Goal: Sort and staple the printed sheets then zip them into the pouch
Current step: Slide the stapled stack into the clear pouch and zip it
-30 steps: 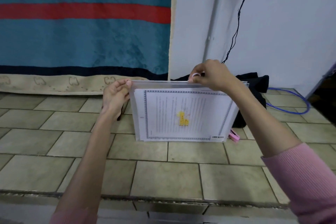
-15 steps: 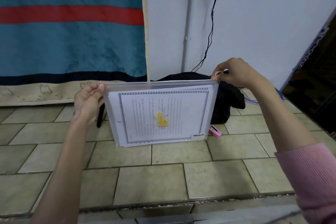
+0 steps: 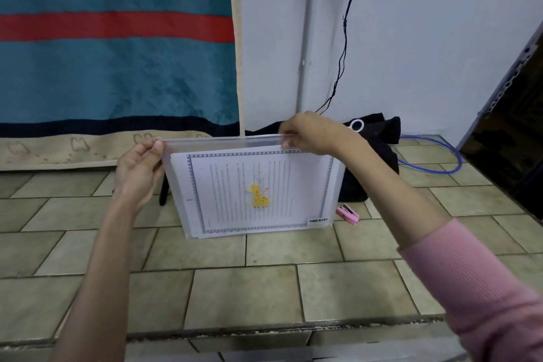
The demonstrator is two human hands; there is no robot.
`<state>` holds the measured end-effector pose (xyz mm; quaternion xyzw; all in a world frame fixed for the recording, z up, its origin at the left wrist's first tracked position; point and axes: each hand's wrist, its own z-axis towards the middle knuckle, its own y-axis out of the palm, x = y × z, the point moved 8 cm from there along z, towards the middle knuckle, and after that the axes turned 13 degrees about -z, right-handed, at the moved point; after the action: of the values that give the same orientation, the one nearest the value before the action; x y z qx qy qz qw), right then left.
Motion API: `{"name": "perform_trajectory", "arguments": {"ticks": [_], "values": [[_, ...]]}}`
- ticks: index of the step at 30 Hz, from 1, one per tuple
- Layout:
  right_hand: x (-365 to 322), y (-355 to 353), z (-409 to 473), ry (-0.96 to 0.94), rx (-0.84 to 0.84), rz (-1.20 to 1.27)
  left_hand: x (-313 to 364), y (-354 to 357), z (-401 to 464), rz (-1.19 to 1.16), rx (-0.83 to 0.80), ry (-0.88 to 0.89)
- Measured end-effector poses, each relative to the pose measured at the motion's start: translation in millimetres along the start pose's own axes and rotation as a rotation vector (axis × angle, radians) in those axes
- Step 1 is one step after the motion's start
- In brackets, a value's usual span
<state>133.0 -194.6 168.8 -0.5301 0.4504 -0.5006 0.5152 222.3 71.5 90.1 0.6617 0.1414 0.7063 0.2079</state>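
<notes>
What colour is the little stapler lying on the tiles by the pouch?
Pink. The stapler shows in the head view, beside the pouch's lower right corner.

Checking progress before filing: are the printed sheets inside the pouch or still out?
Inside. The printed sheets show through the clear pouch, which both hands hold upright by its top edge.

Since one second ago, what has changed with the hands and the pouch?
The right hand slid along the pouch top: out to the right corner, now back left a little. The left hand still pinches the left corner; sheets stay inside.
</notes>
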Motion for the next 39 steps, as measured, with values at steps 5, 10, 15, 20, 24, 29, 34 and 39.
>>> {"name": "perform_trajectory", "arguments": {"ticks": [5, 10, 15, 20, 24, 29, 34, 39], "values": [[-8.0, 7.4, 0.1, 0.032, 0.060, -0.103, 5.9, -9.9, 0.2, 0.051, 0.070, 0.082], [-4.2, -6.3, -13.8, 0.015, 0.152, 0.036, -1.3, -34.0, -33.5, 0.161, 0.400, 0.316], [43.0, 19.7, -43.5, 0.261, 0.248, 0.676, -98.7, -20.9, -58.0, 0.166, 0.204, -0.108], [33.9, 121.5, -82.7, 0.518, 0.302, 1.098, -113.4, -3.8, -78.4, 0.204, 0.125, -0.108], [7.0, 198.8, -117.0, 0.699, 0.264, 1.122, -130.2, -30.4, -96.6, 0.522, 0.111, -0.149], [-15.5, 237.1, -125.6, 0.785, 0.147, 0.638, -150.5, -39.4, -114.4, 0.771, 0.011, -0.141], [-22.8, 224.8, -121.1, 0.838, 0.119, 0.104, -159.0, -23.2, -109.3, 1.395, -0.130, -0.020], [-36.1, 250.5, -122.3, 0.792, -0.013, 0.158, -183.5, -14.6, -112.2, 1.516, -0.345, -0.067]]}}
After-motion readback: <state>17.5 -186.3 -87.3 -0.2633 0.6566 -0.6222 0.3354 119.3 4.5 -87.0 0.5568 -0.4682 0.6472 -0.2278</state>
